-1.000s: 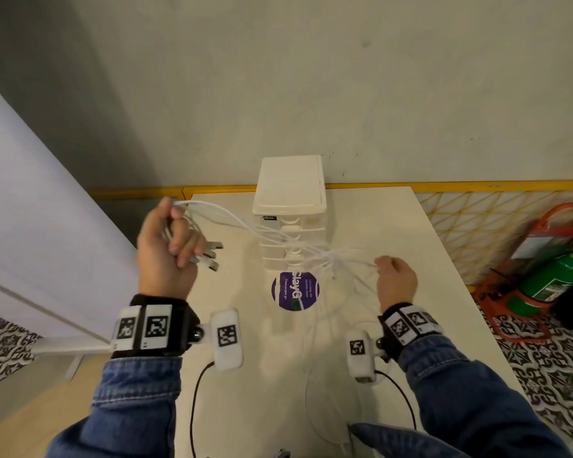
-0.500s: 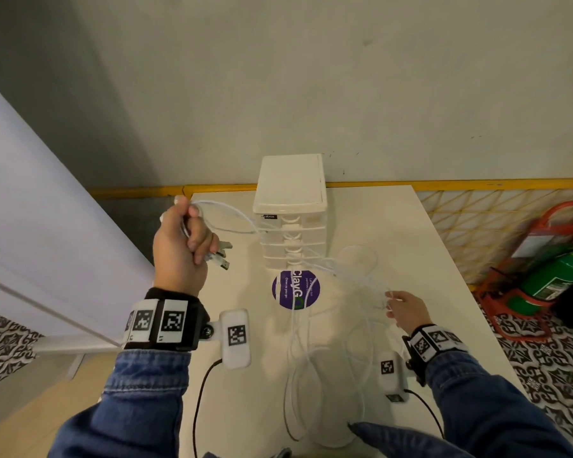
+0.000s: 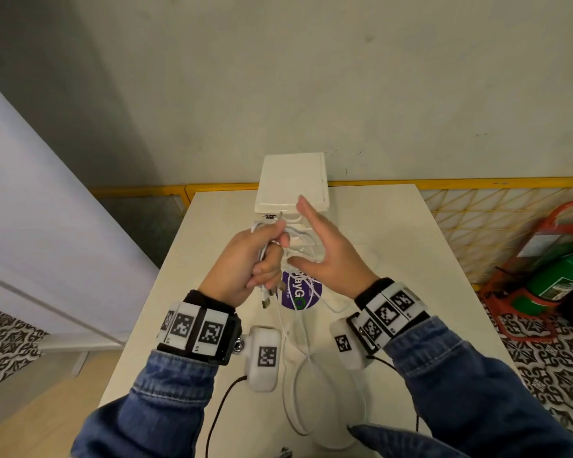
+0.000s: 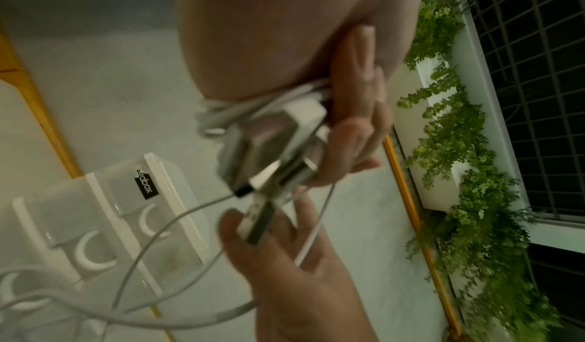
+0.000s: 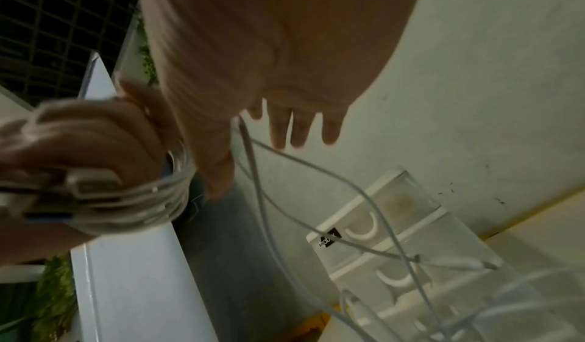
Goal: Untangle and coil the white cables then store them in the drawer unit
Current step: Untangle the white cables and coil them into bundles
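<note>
My left hand [image 3: 257, 259] grips a bunch of white cables [image 3: 262, 249] in a fist, just in front of the white drawer unit [image 3: 293, 180]. Metal USB plugs [image 3: 272, 297] hang below the fist. In the left wrist view the fingers [image 4: 354, 132] curl round the plugs [image 4: 278, 152]. My right hand [image 3: 318, 246] is right beside it, fingers straight and thumb spread. In the right wrist view one strand [image 5: 253, 162] runs down past its thumb toward the drawer unit [image 5: 395, 234]. Loose cable loops [image 3: 298, 391] lie on the white table [image 3: 411, 259]. The drawers look closed.
A round purple sticker [image 3: 300, 294] lies on the table under the hands. A green fire extinguisher [image 3: 559, 276] in a red stand sits on the floor at the right. A white panel [image 3: 47, 226] stands at the left. A yellow rail [image 3: 444, 181] runs along the wall.
My right hand let go of the strand it held, opened, and rose left to meet the left hand. My left hand moved right with the bunch, in front of the drawer unit.
</note>
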